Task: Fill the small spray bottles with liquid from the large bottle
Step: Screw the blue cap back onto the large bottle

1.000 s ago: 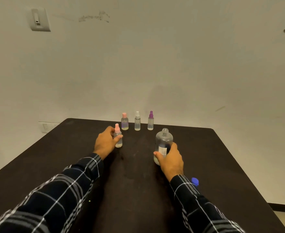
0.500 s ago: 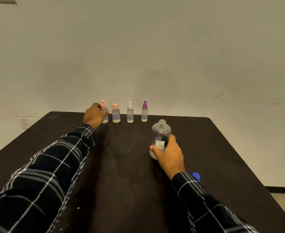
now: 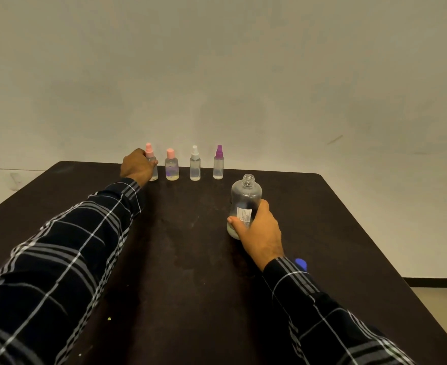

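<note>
Several small spray bottles stand in a row at the far edge of the dark table [image 3: 190,272]. My left hand [image 3: 136,167] grips the leftmost one, a pink-topped spray bottle [image 3: 150,162], standing on the table. Beside it are a pink-capped bottle [image 3: 171,168], a white-topped bottle [image 3: 195,167] and a purple-topped bottle [image 3: 218,165]. My right hand [image 3: 259,230] grips the large clear bottle [image 3: 245,198], which stands upright, uncapped, with a little liquid at its bottom.
A blue cap [image 3: 301,264] lies on the table just right of my right wrist. A plain wall rises behind the table's far edge. The table's right edge drops to the floor at the right.
My left hand carried the pink-topped spray bottle away from the table's middle and set it at the left end of the back row. My right hand stayed on the large bottle.
</note>
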